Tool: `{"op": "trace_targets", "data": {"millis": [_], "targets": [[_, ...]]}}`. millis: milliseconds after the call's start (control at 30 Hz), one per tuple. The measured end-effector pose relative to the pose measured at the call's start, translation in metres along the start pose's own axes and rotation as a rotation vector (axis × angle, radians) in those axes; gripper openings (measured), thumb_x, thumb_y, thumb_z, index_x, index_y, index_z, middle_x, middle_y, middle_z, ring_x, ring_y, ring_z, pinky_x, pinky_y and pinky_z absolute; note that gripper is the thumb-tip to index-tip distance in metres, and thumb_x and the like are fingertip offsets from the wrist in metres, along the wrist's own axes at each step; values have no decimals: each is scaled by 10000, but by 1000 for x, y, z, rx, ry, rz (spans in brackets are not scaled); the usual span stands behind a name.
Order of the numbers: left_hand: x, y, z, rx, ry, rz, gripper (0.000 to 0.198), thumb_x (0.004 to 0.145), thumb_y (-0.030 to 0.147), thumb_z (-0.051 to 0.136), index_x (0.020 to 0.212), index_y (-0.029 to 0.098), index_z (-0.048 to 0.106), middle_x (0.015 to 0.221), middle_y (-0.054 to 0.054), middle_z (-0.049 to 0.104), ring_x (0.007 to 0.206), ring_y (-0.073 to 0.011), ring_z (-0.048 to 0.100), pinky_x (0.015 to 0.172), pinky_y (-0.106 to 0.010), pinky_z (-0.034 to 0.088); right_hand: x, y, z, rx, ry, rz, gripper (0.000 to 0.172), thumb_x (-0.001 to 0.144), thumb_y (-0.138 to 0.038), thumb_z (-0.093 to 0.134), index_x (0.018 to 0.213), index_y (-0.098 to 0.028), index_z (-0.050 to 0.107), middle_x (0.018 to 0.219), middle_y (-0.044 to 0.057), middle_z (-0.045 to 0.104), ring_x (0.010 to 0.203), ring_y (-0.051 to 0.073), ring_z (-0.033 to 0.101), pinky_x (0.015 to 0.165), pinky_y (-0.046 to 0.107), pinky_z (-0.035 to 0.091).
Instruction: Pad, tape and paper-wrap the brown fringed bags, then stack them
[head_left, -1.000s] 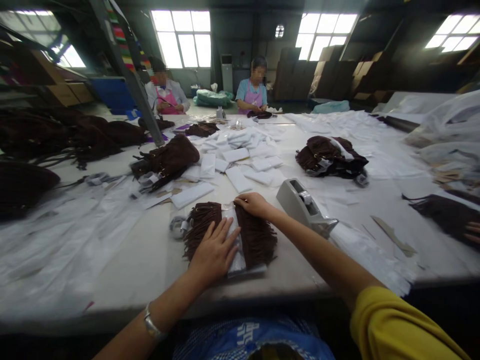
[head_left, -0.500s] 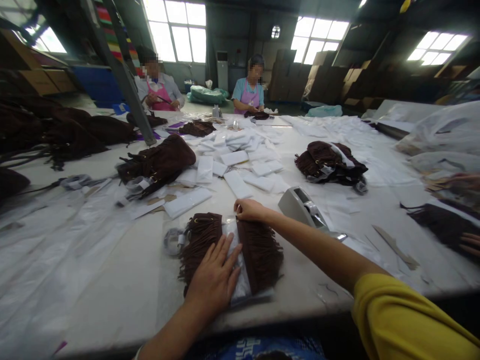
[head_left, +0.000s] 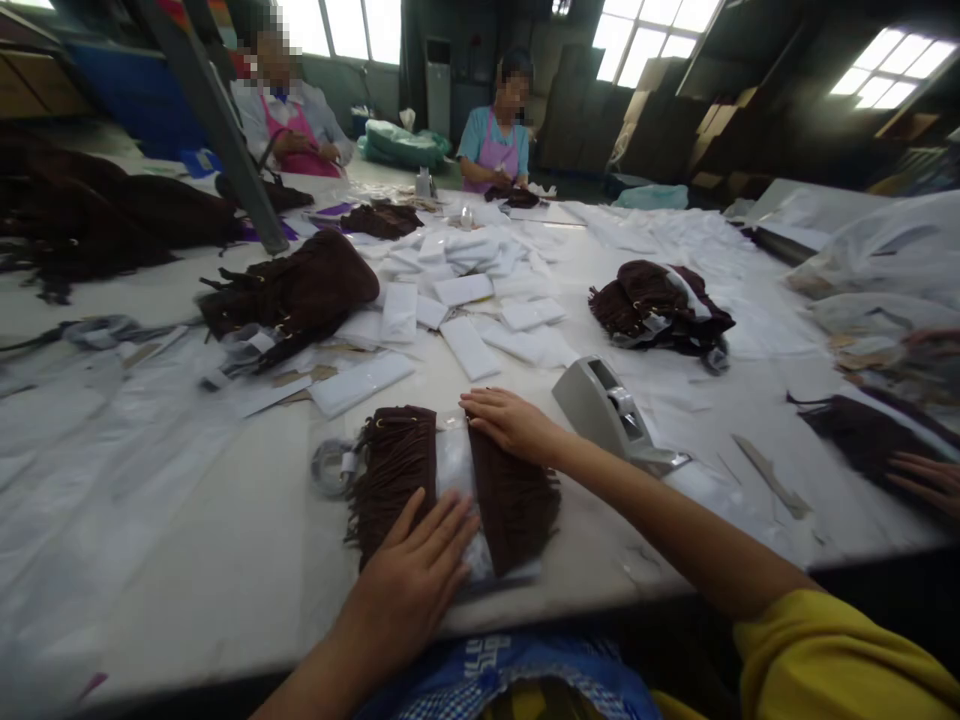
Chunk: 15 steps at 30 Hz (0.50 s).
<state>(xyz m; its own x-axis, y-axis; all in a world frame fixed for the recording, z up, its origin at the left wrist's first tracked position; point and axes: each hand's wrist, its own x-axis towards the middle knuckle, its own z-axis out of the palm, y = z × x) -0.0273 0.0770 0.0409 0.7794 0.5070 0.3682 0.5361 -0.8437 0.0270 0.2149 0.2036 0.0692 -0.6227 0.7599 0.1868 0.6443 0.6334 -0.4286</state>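
Left hand (head_left: 412, 565), right hand (head_left: 514, 422), resting on fringed bag (head_left: 514, 515)

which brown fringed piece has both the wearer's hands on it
The brown fringed piece at front centre, left of the tape dispenser: only there do the left hand and right hand rest.

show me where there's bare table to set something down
Left of the dark brown fringed item and the wrapped grey coil, bare white tabletop runs to the translucent plastic sheeting. A smaller patch lies between that item and the right forearm. It's crowded beyond: white flat packets and a grey tape dispenser.
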Motion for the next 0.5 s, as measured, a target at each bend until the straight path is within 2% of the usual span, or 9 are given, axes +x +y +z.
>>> {"op": "trace_targets", "data": {"millis": [67,133,233,333,433,500], "targets": [[-9,3,-5,-12,13,33,469,952,162,499,1420,141,481,1484,-76,483,1424,-226,374,1237,-484,109,-15,-15,-8,60,142,1,364,1009,-278,458,1334,-184,591,1371,106,600,1332,212,499,1143,421,369],[-21,7,-7,-37,23,75,469,941,113,500,1410,141,492,1462,-76,509,1416,-224,387,1235,-488,137,-40,-35,-12,140,200,-55,357,996,-305,495,1330,-226,593,1338,84,627,1307,200,524,1125,413,399],[-41,14,-6,-76,35,90,487,921,62,500,1404,127,496,1432,-95,539,1402,-236,407,1218,-488,216,-87,-61,-3,139,94,-184,416,944,-362,593,1347,-261,576,1312,65,649,1326,215,510,1164,458,344],[-59,23,-2,-134,85,65,470,904,56,543,1365,147,539,1386,-104,584,1364,-258,459,1187,-505,293,-127,-73,13,21,-12,-226,489,937,-341,596,1408,-238,514,1389,80,590,1395,243,426,1198,518,254],[-71,38,-1,-337,148,-6,450,903,92,588,1331,231,583,1269,-68,678,1222,-226,607,1098,-411,451,-135,-74,11,-12,76,-189,415,937,-326,597,1346,-259,576,1314,66,649,1353,239,482,1202,535,234],[-70,51,0,-632,108,-230,366,923,181,594,1278,263,628,1149,-56,738,1037,-201,711,946,-322,568,-120,-70,-1,-6,180,-151,325,951,-303,575,1271,-287,632,1231,37,698,1287,217,548,1199,511,253]]}}
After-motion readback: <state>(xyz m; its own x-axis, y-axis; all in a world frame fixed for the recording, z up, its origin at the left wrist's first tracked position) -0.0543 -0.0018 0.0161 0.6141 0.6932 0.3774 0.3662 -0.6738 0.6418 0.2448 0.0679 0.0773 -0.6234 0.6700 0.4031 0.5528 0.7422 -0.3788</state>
